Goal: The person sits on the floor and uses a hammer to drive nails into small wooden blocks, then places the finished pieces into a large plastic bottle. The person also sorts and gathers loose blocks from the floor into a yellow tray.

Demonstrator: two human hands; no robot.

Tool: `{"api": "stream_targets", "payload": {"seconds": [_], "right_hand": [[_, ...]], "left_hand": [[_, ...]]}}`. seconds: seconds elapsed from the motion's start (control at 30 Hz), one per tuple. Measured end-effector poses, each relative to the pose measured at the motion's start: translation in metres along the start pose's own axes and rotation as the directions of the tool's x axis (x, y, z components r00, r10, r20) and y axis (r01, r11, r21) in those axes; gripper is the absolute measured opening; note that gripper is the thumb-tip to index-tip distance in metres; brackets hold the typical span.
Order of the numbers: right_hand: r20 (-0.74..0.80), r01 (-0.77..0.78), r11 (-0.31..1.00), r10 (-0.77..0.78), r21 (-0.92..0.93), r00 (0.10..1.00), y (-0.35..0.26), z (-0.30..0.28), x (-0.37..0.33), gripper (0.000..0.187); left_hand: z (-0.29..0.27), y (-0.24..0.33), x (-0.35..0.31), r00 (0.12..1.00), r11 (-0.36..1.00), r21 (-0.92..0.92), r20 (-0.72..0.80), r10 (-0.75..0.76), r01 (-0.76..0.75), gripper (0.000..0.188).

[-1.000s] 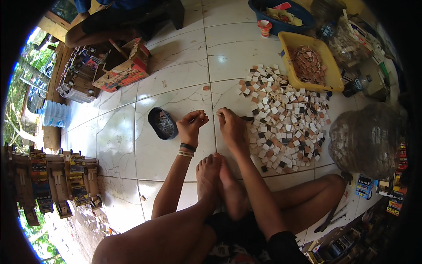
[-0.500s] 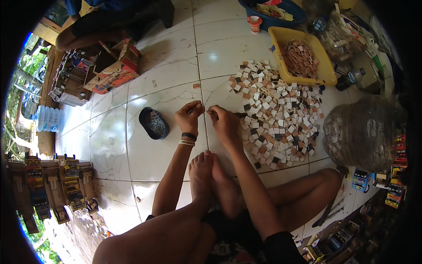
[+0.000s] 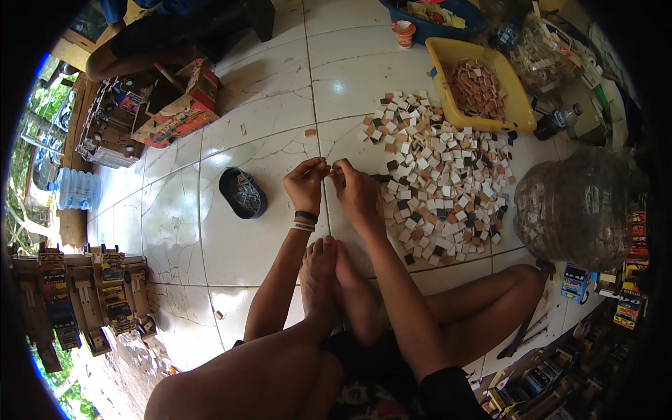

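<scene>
My left hand (image 3: 304,187), with two bands at its wrist, is closed in a pinch above the tiled floor. Fingertip to fingertip with it, my right hand (image 3: 357,198) is pinched too. Whatever lies between the fingers is too small and hidden to make out. Left of my left hand stands a dark oval tub (image 3: 223,187) with thin metal nails (image 3: 246,193) inside. A wide heap of small square pieces (image 3: 448,185), white, brown and black, spreads to the right of my right hand. A dark handle-like thing (image 3: 382,178) pokes out beside that hand.
A yellow basin (image 3: 521,124) of brown pieces and a blue tub (image 3: 455,31) stand beyond the heap, near a red cup (image 3: 403,33). A big clear plastic bottle (image 3: 574,210) lies at right. Wooden toy trucks (image 3: 91,294) line the left. Another person's leg (image 3: 140,59) shows behind a cardboard box (image 3: 178,115).
My left hand has shifted slightly right and up, and the fingertips of both hands are closer together. The heap and the tubs look the same.
</scene>
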State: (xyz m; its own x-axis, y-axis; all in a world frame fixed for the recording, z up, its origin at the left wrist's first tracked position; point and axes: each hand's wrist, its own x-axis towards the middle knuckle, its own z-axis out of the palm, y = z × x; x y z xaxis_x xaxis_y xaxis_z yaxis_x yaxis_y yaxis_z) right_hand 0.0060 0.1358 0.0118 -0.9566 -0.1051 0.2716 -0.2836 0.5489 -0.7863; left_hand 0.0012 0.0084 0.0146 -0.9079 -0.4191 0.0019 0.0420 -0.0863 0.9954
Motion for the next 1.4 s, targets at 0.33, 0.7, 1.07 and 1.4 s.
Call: {"api": "stream_targets", "payload": {"seconds": [0.33, 0.7, 1.07, 1.4], "right_hand": [[0.014, -0.02, 0.999, 0.021, -0.035, 1.0, 0.001, 0.002, 0.002, 0.014], [0.048, -0.132, 0.99, 0.134, -0.048, 0.99, -0.02, -0.025, -0.005, 0.04], [0.361, -0.656, 0.755, 0.608, 0.012, 0.707, -0.045, -0.13, -0.166, 0.046], [0.215, -0.257, 0.966, 0.251, 0.002, 0.944, -0.094, -0.146, -0.149, 0.062]], "left_hand": [[-0.002, -0.006, 0.001, 0.991, 0.978, 0.16, 0.04, 0.13, -0.135, 0.013], [0.004, -0.007, -0.009, 0.978, 0.921, 0.336, 0.001, 0.209, -0.198, 0.012], [-0.001, -0.007, -0.013, 0.951, 0.872, 0.381, 0.078, 0.3, -0.307, 0.006], [-0.004, -0.014, -0.009, 0.945, 0.861, 0.393, 0.088, 0.315, -0.323, 0.003]]}}
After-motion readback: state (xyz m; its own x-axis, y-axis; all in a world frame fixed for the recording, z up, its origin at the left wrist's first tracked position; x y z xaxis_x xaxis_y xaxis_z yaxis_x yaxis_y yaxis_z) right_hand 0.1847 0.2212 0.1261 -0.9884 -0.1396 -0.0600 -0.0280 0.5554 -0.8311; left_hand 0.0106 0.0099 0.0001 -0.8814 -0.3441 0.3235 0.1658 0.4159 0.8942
